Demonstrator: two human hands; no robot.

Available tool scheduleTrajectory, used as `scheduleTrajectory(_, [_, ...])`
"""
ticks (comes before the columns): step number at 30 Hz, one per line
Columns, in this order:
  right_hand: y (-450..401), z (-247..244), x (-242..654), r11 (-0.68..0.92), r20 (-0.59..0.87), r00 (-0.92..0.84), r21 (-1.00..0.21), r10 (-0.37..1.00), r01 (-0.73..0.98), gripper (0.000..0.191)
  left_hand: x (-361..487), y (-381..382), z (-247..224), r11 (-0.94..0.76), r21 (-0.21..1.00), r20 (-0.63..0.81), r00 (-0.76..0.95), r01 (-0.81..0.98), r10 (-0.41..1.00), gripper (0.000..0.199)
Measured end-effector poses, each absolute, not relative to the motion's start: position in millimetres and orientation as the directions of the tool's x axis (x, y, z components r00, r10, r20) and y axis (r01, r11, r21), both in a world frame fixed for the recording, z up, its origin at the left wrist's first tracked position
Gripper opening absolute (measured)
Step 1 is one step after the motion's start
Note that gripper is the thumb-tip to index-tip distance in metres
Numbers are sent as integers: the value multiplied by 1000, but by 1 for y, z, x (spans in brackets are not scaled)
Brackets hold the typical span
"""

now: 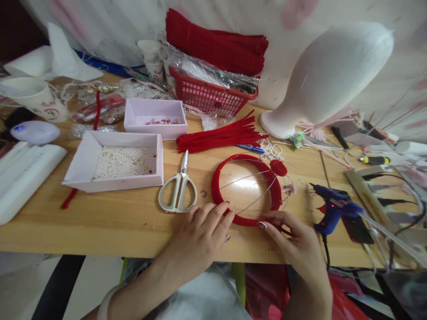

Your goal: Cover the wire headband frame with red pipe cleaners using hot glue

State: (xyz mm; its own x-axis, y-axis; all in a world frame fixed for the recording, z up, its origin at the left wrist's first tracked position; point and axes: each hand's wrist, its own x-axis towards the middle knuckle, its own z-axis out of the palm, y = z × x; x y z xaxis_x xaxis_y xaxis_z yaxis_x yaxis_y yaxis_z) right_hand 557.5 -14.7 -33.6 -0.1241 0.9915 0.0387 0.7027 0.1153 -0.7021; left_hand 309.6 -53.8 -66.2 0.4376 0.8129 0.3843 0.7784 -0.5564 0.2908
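A red velvety ring, with thin wires crossing it and a small red disc at its upper right, lies on the table in front of me. My left hand lies palm down at the ring's lower left, its fingers stretched out and their tips touching the rim. At the lower right, my right hand pinches the rim between thumb and fingers; part of that grip is hidden. Just left of the ring rest white-handled scissors, blades pointing away.
Boxes of pearls and gems stand left. Behind are a bundle of red stems, a red basket and a white head form. A blue glue gun and a power strip lie right.
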Motion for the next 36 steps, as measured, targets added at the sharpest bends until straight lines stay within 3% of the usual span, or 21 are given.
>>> scheduleTrajectory(4, [-16, -35, 559, 120, 40, -128, -699, 991, 705, 21, 302, -48, -58, -540, 449, 478, 319, 712, 819, 35])
scheduleTrajectory(7, [-18, -39, 561, 94, 23, -111, -712, 994, 696, 22, 297, -40, -53, -438, 501, 475, 186, 746, 860, 41])
scheduleTrajectory(12, [-21, -48, 565, 92, 14, -118, -726, 993, 682, 23, 295, -25, -58, -315, 396, 387, 154, 863, 909, 54])
scheduleTrajectory(18, [-22, -51, 566, 96, 42, -95, -722, 995, 686, 22, 296, -21, -64, -282, 308, 354, 165, 909, 921, 51])
scheduleTrajectory(29, [-24, -46, 555, 167, 129, -107, -725, 986, 668, 18, 297, -12, -62, -243, 303, 357, 126, 922, 925, 52])
scheduleTrajectory(36, [-25, -47, 545, 245, 208, -132, -747, 969, 619, 10, 290, -8, -67, -236, 448, 360, 68, 862, 930, 52])
